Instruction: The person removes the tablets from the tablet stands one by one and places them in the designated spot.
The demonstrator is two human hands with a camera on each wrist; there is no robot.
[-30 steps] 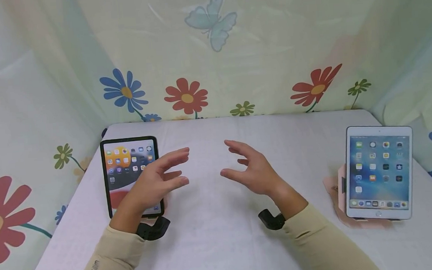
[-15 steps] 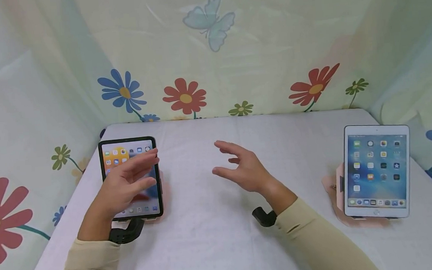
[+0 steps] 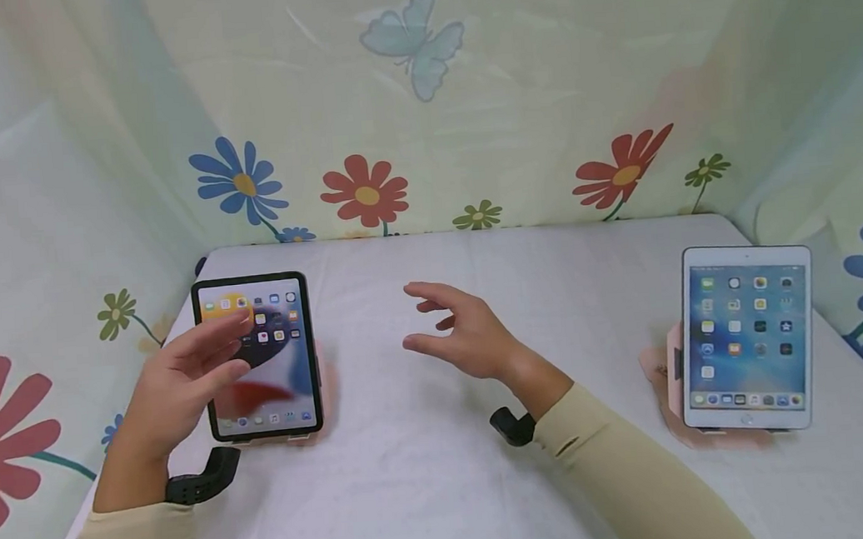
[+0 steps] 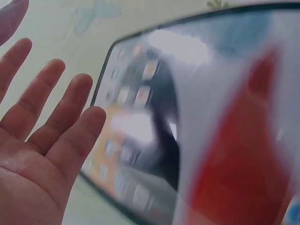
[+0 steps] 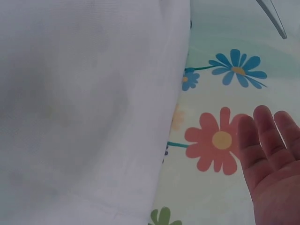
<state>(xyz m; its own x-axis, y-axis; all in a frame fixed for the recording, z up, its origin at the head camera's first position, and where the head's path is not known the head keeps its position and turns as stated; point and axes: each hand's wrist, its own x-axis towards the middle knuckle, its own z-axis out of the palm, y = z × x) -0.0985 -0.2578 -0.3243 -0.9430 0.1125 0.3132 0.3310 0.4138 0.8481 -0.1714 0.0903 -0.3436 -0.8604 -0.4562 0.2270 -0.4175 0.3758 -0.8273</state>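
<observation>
A black-framed tablet (image 3: 274, 389) leans on a pink stand (image 3: 329, 385) at the left of the table. My left hand (image 3: 177, 387) hovers over that tablet's left side, fingers extended and holding nothing. Close up in the left wrist view, the same screen (image 4: 225, 122) looks blurred beside the palm. Around the table's middle, my right hand (image 3: 466, 334) hangs in the air with thumb and fingers apart, nothing between them. A white-framed tablet (image 3: 748, 339) with a blue screen of app icons stands on a second pink stand (image 3: 661, 387) at the right.
A white cloth covers the table (image 3: 415, 471). Behind it hangs a pale curtain (image 3: 537, 62) printed with flowers and a butterfly. Each wrist wears a black camera band, seen as the left band (image 3: 204, 479) and the right band (image 3: 513, 425).
My left hand has moved left, from the black-framed tablet's right side to its left, uncovering more screen. My right hand has shifted slightly left. Both tablets stay on their stands.
</observation>
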